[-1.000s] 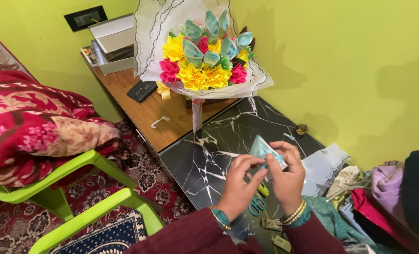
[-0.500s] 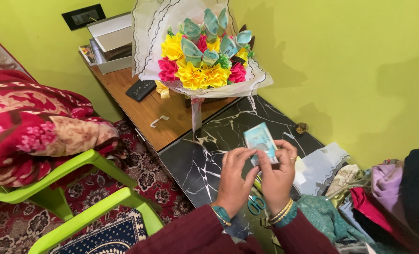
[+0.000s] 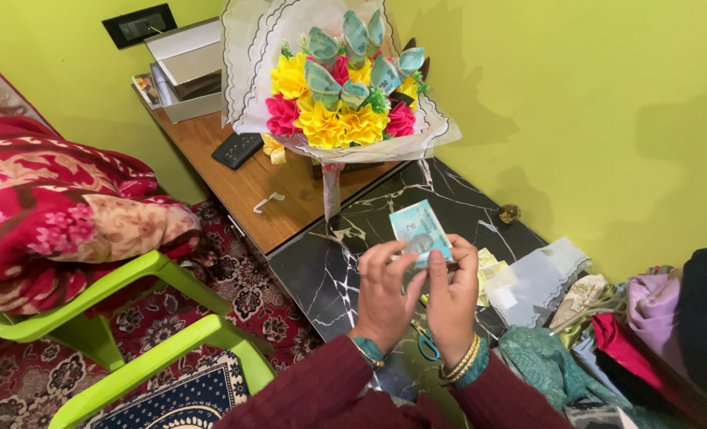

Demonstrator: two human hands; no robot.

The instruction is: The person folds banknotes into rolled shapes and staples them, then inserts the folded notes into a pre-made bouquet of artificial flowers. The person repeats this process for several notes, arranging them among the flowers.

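Observation:
Both my hands hold a pale teal banknote (image 3: pixel 419 228) upright above the black marble-patterned table (image 3: pixel 345 270). My left hand (image 3: pixel 385 292) pinches its lower left edge and my right hand (image 3: pixel 453 290) grips its lower right edge. Behind it stands a bouquet (image 3: pixel 339 87) of yellow and pink paper flowers with folded teal banknotes, wrapped in white paper. Blue-handled scissors (image 3: pixel 427 345) lie on the table, partly hidden beneath my wrists.
A wooden table (image 3: pixel 250 187) carries a black remote (image 3: pixel 238 149) and stacked boxes (image 3: pixel 183 71). A green plastic chair (image 3: pixel 131 318) holds a red floral blanket (image 3: pixel 59 214) at left. White paper sheets (image 3: pixel 540 274) and a pile of cloths (image 3: pixel 647 326) lie at right against the green wall.
My hands have shifted left and slightly away from me, and the banknote has been unfolded from a crumpled fold into a flatter, upright sheet.

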